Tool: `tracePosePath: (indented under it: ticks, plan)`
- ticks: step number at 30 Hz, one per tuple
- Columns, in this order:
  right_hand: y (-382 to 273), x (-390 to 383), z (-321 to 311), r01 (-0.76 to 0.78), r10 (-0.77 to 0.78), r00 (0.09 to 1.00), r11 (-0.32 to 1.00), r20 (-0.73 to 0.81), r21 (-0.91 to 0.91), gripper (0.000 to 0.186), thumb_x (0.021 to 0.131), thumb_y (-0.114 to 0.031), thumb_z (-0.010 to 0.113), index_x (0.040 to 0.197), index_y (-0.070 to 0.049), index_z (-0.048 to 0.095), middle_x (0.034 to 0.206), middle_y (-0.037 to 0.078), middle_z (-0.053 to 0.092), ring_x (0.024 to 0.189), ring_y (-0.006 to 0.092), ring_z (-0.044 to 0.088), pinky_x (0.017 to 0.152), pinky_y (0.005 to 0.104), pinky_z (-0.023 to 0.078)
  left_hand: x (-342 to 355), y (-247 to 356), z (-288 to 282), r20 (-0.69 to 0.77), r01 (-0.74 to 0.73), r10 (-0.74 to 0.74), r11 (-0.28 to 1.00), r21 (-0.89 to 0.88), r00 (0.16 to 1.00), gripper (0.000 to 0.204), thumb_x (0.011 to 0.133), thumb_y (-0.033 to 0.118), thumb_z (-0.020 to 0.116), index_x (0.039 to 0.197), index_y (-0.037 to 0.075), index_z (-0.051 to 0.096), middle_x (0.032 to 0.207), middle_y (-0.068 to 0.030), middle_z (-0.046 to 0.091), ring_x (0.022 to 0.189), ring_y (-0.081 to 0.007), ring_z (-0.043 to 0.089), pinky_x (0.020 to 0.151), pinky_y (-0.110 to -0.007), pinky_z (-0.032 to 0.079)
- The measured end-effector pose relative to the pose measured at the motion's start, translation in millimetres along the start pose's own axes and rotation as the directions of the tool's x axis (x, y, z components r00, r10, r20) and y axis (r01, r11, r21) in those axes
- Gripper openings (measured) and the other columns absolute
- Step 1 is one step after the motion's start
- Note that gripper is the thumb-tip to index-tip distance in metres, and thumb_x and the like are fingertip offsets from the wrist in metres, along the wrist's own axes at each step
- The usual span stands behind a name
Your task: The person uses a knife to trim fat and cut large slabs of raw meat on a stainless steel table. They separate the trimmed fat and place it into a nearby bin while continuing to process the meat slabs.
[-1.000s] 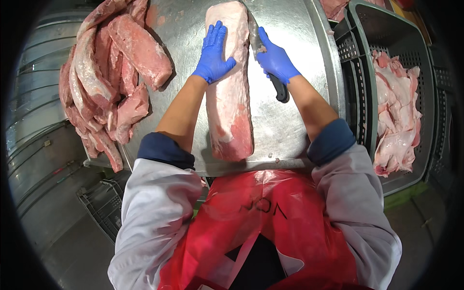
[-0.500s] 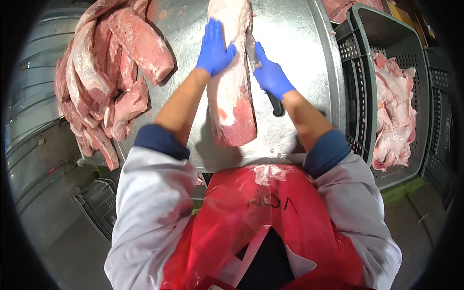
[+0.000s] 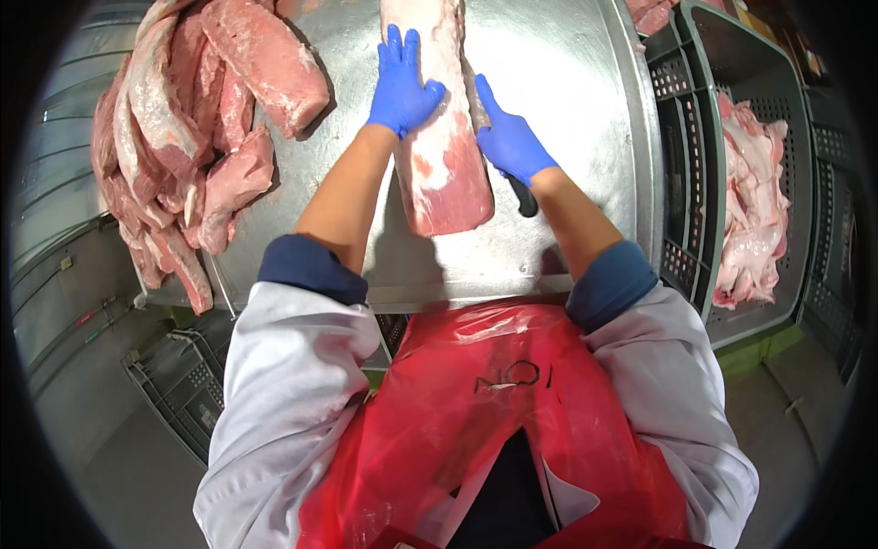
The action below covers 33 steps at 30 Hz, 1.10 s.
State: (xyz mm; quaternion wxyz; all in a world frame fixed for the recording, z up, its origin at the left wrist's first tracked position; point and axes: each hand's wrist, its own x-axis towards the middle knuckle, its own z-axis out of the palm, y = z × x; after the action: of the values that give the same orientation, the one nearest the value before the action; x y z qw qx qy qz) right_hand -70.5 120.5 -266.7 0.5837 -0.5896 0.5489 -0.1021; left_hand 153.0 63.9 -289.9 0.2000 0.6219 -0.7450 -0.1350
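A long slab of pale, fat-covered meat [image 3: 450, 174] lies lengthwise on the metal table, its pinker cut end toward me. My left hand [image 3: 402, 91], in a blue glove, rests on its upper left side with the fingers stretched out and the thumb apart. Along the right edge of the slab, my right hand [image 3: 514, 142], also gloved in blue, is closed around a knife [image 3: 524, 199]. The black handle sticks out below the palm. Its index finger points forward along the blade, which lies against the meat's side and is partly hidden.
Several trimmed meat pieces [image 3: 229, 183] are heaped on the table's left side. Right of the metal table [image 3: 567, 82] stands a grey perforated crate [image 3: 796, 91] with pale fatty trimmings [image 3: 752, 220] inside. Another dark crate [image 3: 187, 384] sits low at the left.
The meat slab has shifted away from me, so both hands are now closer to its near end. My left fingers have spread a little. The right hand keeps its hold on the knife.
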Motion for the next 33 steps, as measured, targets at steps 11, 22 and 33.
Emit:
tracePosePath:
  ticks: [11,22,33]
  plan:
    - [53.6,-258.1,48.8,-0.016,0.015,0.987,1.0,0.163,0.006,0.086,0.088,-0.003,0.052,0.163,-0.025,0.014,0.062,0.016,0.054,0.055,0.021,0.053,0.062,0.0371,0.047,0.3,81.8,-11.2,0.21,0.31,-0.419,0.858,0.409,0.883,0.11,0.079,0.048,0.069,0.161,0.007,0.009,0.166,-0.0259,0.003,0.151,-0.0488,0.013,0.115,-0.069,0.022]
    - [120.3,-337.9,1.9,-0.134,0.255,0.919,0.92,-0.302,0.369,0.086,0.087,0.004,0.046,0.162,-0.026,0.02,0.068,0.0,0.05,0.061,0.0072,0.046,0.063,0.0254,0.048,2.2,-34.0,-50.6,0.611,0.573,-0.138,0.551,-0.607,0.779,0.06,0.076,0.01,0.065,0.132,-0.005,0.054,0.12,-0.0152,0.066,0.108,-0.024,0.066,0.093,-0.038,0.055]
    - [108.5,-276.7,-66.9,0.059,0.101,0.953,0.863,-0.287,0.501,0.086,0.091,0.008,0.045,0.164,-0.021,0.011,0.073,-0.004,0.048,0.058,0.0022,0.041,0.05,0.0188,0.041,-64.3,96.5,-75.6,0.233,0.04,-0.089,0.977,0.21,0.968,0.067,0.074,0.043,0.079,0.119,-0.002,0.059,0.114,-0.0281,0.06,0.109,-0.0391,0.059,0.092,-0.047,0.048]
